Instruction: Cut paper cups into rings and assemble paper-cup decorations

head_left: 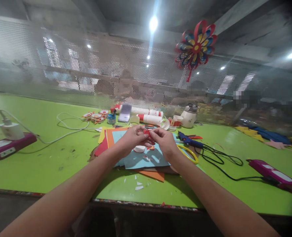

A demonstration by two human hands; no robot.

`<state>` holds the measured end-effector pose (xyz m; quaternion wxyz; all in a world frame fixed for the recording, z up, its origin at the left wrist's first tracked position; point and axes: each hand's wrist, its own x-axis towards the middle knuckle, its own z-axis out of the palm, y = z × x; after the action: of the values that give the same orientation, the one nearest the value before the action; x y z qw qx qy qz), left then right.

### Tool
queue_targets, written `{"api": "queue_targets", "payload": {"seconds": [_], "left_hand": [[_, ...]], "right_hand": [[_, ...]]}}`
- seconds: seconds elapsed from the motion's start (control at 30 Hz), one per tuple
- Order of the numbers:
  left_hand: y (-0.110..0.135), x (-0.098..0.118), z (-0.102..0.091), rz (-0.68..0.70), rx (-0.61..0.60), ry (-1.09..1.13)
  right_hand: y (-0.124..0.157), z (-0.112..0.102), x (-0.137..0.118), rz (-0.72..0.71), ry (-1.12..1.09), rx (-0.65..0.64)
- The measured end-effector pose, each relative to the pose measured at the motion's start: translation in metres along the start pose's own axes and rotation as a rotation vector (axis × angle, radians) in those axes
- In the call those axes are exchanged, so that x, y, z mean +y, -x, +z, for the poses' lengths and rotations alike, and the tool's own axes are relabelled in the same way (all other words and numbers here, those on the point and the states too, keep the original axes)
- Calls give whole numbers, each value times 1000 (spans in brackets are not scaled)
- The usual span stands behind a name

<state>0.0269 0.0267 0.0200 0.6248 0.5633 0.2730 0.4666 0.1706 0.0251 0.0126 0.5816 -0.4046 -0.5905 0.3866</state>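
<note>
Both my hands meet over a stack of coloured paper sheets [136,159] on the green table [49,158]. My left hand [132,140] and my right hand [163,141] pinch a small red paper piece [147,133] between their fingertips. Under them a small white and red round piece [139,149] lies on the light blue top sheet. Orange, yellow and red sheets stick out from beneath the blue one.
A blue glue gun [189,141] with a black cable and yellow scissors [190,154] lie to the right. Stacked paper cups [148,115], a white kettle [189,117] and finished paper craft pieces [96,117] stand behind. Magenta devices [9,146] [271,171] sit at both sides. A paper flower [196,46] hangs on the mesh.
</note>
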Motion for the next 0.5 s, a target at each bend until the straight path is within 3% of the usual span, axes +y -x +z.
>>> {"api": "queue_targets", "payload": {"seconds": [0.27, 0.5], "left_hand": [[-2, -2, -3, 15, -15, 2], [-1, -1, -6, -1, -62, 51]], "right_hand": [[0, 0, 1, 8, -13, -5], [-2, -7, -9, 49, -102, -111]]}}
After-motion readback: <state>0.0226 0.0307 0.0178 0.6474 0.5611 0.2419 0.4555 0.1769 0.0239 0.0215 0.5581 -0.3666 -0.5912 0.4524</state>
